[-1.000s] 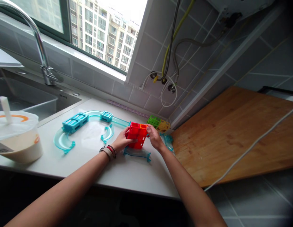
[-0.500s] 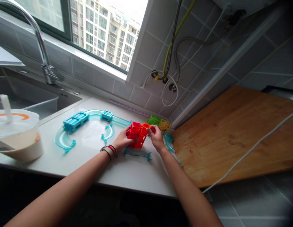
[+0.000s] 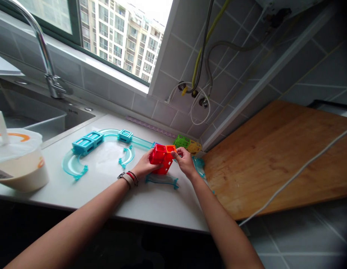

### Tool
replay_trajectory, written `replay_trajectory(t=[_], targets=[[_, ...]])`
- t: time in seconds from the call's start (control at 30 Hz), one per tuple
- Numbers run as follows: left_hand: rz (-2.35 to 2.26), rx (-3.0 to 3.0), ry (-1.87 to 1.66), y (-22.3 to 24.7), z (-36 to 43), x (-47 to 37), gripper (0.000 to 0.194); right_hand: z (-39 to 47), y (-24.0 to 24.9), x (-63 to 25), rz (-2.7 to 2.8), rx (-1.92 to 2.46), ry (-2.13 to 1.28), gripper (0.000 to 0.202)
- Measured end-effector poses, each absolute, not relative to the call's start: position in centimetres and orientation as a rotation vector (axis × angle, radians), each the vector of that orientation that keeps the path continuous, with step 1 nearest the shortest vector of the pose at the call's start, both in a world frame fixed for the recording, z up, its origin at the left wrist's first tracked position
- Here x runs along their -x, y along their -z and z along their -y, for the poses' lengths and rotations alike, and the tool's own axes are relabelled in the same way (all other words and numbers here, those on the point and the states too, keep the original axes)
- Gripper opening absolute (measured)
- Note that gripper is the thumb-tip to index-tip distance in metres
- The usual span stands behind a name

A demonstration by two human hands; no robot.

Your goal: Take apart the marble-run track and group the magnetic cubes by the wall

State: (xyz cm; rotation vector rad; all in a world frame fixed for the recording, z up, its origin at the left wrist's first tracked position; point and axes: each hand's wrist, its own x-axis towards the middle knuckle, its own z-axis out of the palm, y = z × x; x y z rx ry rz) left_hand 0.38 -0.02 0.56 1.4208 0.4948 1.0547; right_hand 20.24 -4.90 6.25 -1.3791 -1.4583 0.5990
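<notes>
Grey wall tiles (image 3: 179,48) are running behind the white countertop (image 3: 162,205), a window (image 3: 125,37) showing tall buildings further back, up and left of the red translucent plastic block stack (image 3: 159,152), the landmark here. Stack is sitting at the counter's middle, between both hands; whether its base is touching the counter, cannot tell.

Left hand (image 3: 144,164), watch and bracelets at the wrist, is gripping the stack's left side, thumb lying across the front, other fingers mostly hidden. Right hand (image 3: 185,162) is pinching a small orange square hollow plastic block (image 3: 170,149) between thumb and fingers; that block is touching the stack's upper right side.

Clear teal curved plastic track piece (image 3: 162,180) is lying just in front of the stack. Small teal curved piece (image 3: 129,157) is lying left of it, loose. Further left, a teal track run (image 3: 142,142) is curving away, carrying teal rectangular frame blocks (image 3: 88,142). Green open-frame block (image 3: 181,141) and yellow open-frame block (image 3: 194,147) are sitting behind, to the stack's right; more teal pieces (image 3: 199,164) are lying right, partly hidden by the arm. Large brown wooden board (image 3: 282,160) is leaning far right. Lidded plastic cup with straw (image 3: 19,160) is standing far left, steel sink (image 3: 80,117) and chrome faucet (image 3: 44,48) sitting behind-left.
</notes>
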Motion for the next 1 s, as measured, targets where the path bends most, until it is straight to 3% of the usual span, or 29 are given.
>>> replay_trajectory(t=[0.27, 0.6, 0.77, 1.0], targets=[[-0.496, -1.372, -1.056, -1.1, 0.0, -0.1, 0.078, 5.9, -6.3, -19.5, 1.515, 1.389, -0.534, 0.044], [-0.609, -1.553, -1.247, -3.2, -0.1, -0.6, 0.056, 5.3, -4.2, -19.4, 1.485, 1.238, -0.626, 0.035], [-0.613, -1.564, -1.223, -2.9, 0.0, -0.3, 0.055, 5.5, -2.7, -19.8, 1.443, 1.232, -0.887, 0.071], [-0.643, -1.583, -1.183, -2.2, -0.1, -0.4, 0.052, 5.6, -3.2, -20.7, 1.520, 1.216, -0.945, 0.061]])
